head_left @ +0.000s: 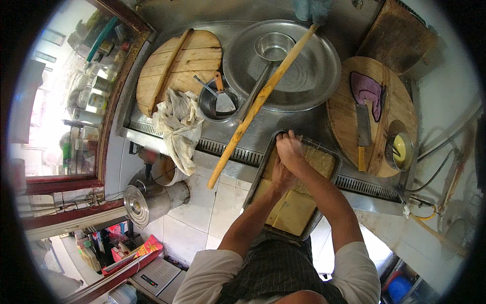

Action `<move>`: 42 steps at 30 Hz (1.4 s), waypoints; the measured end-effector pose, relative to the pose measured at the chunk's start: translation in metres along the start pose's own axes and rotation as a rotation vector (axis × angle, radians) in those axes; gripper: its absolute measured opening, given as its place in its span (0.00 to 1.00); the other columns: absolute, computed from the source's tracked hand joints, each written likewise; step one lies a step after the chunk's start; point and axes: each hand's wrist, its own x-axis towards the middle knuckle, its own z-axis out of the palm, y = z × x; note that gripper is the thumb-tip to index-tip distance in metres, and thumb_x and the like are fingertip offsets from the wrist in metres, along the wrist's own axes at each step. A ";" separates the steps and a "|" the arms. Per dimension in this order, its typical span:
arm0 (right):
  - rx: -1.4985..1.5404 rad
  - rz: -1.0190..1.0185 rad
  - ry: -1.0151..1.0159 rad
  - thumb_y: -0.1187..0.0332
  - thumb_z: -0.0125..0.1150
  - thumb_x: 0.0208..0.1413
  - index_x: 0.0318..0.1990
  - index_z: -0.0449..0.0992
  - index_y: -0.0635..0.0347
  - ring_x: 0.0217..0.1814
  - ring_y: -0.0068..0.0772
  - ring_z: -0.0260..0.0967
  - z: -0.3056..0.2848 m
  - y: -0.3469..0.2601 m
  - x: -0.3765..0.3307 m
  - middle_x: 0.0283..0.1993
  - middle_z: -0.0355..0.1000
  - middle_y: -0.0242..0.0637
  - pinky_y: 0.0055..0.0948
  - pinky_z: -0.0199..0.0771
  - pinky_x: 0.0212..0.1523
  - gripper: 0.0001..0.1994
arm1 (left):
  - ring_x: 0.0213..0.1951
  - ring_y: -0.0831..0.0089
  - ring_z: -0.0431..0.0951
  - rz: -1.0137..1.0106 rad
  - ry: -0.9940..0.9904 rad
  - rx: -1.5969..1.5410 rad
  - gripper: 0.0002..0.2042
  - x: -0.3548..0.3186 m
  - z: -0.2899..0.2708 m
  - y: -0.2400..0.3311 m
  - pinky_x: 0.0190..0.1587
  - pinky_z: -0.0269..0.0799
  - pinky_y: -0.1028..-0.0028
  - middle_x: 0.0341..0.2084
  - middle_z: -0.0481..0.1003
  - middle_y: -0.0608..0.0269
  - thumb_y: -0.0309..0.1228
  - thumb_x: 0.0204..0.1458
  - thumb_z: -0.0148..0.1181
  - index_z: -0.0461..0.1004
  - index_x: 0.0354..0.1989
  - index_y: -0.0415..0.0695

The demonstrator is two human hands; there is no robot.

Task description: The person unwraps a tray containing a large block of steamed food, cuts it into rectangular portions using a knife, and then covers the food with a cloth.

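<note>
A dark-rimmed rectangular tray (332, 185) holds pale yellow slabs (296, 210) with straight cuts between them. It sits over the front edge of the steel counter, its near end close to my apron. My right hand (290, 149) is closed at the far left part of the tray, fingers curled. Just below it and touching it, my left hand (282, 173) is also closed, low over the slabs. Whatever the two hands grip is hidden beneath them.
A long wooden stick (263, 96) and a ladle (273, 46) lie across a wide steel basin (324, 76). To the left are a pot with a scraper (224, 103), a cloth (177, 126) and a wooden lid (202, 48). A cleaver (363, 126) rests on the right lid.
</note>
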 end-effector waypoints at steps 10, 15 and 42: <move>-0.098 0.158 -0.201 0.68 0.63 0.45 0.47 0.76 0.60 0.56 0.43 0.61 -0.003 -0.021 0.016 0.48 0.71 0.40 0.44 0.64 0.54 0.18 | 0.64 0.58 0.57 0.061 0.232 -0.032 0.30 -0.009 -0.006 0.003 0.63 0.53 0.56 0.63 0.58 0.54 0.42 0.52 0.51 0.57 0.64 0.46; -0.092 0.145 -0.183 0.64 0.63 0.47 0.55 0.70 0.59 0.60 0.42 0.58 -0.005 -0.016 0.005 0.50 0.71 0.40 0.49 0.61 0.58 0.25 | 0.65 0.57 0.56 0.014 0.018 -0.109 0.29 -0.020 -0.006 0.004 0.66 0.47 0.55 0.63 0.59 0.55 0.40 0.51 0.54 0.58 0.63 0.46; 0.342 -0.102 -0.422 0.71 0.62 0.42 0.58 0.61 0.70 0.54 0.54 0.68 -0.014 0.035 0.019 0.54 0.68 0.56 0.46 0.70 0.53 0.33 | 0.45 0.49 0.73 0.171 0.005 -0.549 0.14 -0.096 -0.050 0.010 0.45 0.71 0.61 0.41 0.73 0.48 0.19 0.49 0.53 0.70 0.46 0.39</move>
